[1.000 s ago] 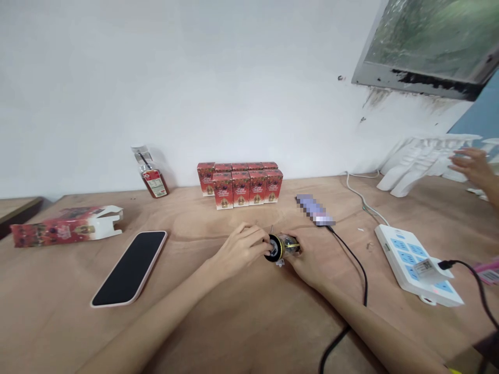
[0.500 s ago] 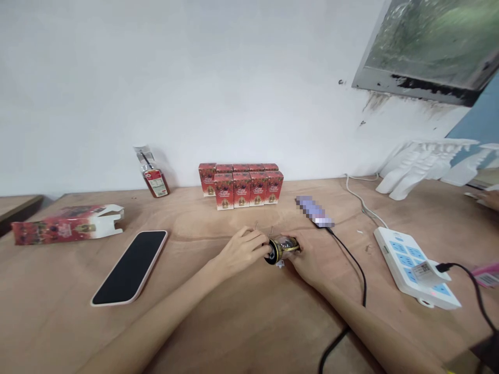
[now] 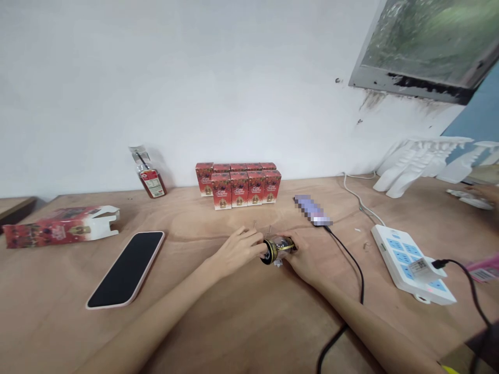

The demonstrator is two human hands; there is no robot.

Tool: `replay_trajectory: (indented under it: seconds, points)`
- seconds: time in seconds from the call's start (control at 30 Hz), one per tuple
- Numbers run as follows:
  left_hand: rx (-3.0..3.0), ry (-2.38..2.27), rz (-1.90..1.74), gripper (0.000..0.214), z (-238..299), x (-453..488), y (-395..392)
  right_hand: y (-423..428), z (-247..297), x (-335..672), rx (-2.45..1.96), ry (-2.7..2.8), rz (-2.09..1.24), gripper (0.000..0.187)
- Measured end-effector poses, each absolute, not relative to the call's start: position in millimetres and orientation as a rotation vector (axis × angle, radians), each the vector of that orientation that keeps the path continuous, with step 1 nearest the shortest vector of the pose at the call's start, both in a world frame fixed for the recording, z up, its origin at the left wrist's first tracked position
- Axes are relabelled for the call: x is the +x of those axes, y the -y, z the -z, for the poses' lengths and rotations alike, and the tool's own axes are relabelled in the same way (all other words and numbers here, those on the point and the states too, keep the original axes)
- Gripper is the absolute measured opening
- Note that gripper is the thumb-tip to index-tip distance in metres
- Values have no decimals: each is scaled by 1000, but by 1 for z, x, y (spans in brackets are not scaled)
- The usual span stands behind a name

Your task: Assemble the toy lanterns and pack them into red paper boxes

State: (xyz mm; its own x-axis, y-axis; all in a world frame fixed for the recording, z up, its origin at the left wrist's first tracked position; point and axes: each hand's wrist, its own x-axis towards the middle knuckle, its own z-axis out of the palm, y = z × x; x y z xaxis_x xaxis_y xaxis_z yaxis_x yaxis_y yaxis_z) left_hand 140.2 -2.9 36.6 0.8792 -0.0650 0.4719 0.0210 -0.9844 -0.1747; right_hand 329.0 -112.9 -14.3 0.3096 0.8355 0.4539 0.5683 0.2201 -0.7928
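A small black-and-gold lantern (image 3: 277, 250) with a clear middle lies on its side between my hands, just above the table. My right hand (image 3: 302, 256) is closed around its far end, the fingers partly hidden behind it. At the other end, the dark round base faces left, and the bent fingers of my left hand (image 3: 242, 249) press on it. Whether those fingers hold some small part cannot be made out. A little white piece (image 3: 278, 263) shows just below the lantern. Two thin pin-like bits (image 3: 270, 229) are visible beyond my left fingers.
Several red printed boxes (image 3: 239, 189) stand in two rows by the wall. A bottle (image 3: 152, 183) is left of them. An opened red carton (image 3: 58, 225) and a phone (image 3: 127, 269) lie left. Rightward are another phone (image 3: 312, 210), a power strip (image 3: 411, 264), cables, white moulded pieces (image 3: 405, 165) and another person's hand (image 3: 490, 193).
The view has shifted slightly, so most things sit a little further left. My left fingers have moved slightly at the lantern's base; my right hand keeps its hold.
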Motion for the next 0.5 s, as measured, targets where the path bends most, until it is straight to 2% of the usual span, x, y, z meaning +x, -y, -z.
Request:
replay_trajectory:
  seconds: [0.17,0.5]
  points:
    - [-2955,40,841,34,-34,140,2,112,16,328,-1446,1326,-362,32]
    - [-3056,18,1092,28,-28,136,-5,112,15,327,-1494,1304,-422,35]
